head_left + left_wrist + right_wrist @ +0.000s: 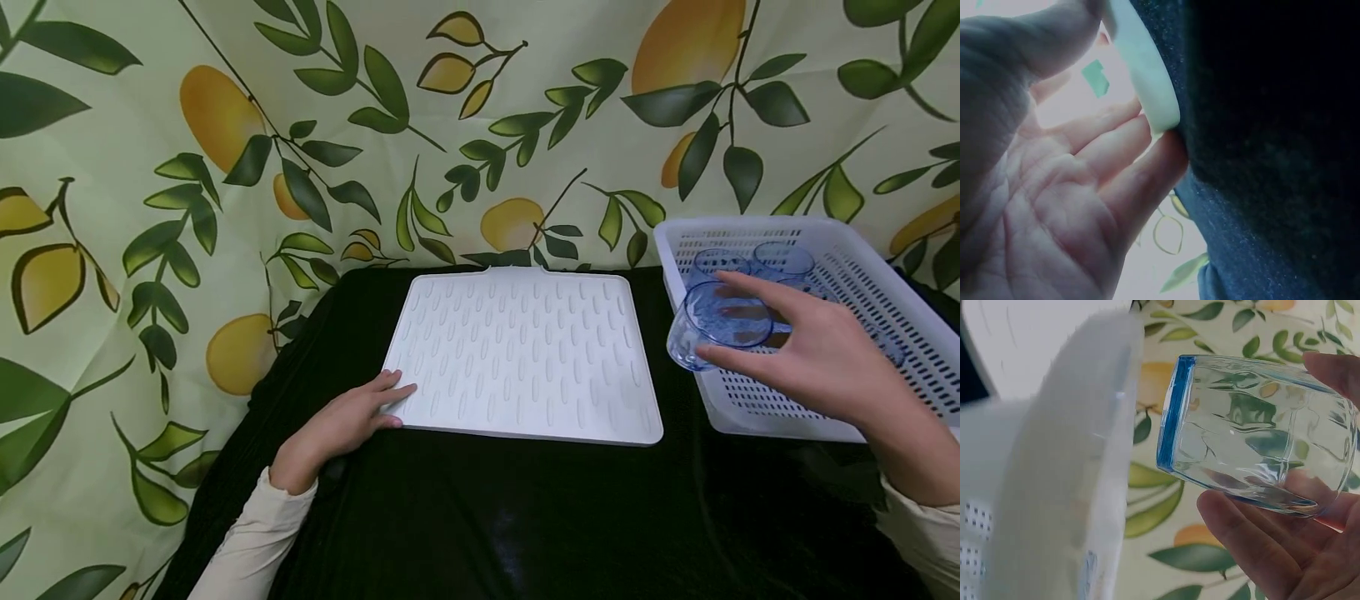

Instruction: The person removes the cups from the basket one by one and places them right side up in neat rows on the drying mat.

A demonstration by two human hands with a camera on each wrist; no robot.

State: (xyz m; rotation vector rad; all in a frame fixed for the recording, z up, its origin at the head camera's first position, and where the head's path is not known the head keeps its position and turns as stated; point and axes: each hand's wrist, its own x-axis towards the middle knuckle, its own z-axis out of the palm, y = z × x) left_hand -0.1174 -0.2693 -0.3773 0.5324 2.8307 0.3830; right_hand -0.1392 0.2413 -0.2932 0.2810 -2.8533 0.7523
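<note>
Touching the white tray's [517,358] near left corner with the left hand [347,423], fingers extended, forearm angled in from nearer left. Right of the tray, holding a clear blue glass [692,335] between thumb and fingers of the right hand [828,354], by the white basket's [787,427] tray-side wall, with more glasses [783,262] inside.

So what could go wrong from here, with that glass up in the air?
The glass is held between the thumb and fingers of the right hand, so a loose grip might let it slip. It is also close to the basket and the other glasses inside, so a careless swing could knock against them. And the left hand touches just one corner of the white tray, so a push there could shift it.
</note>
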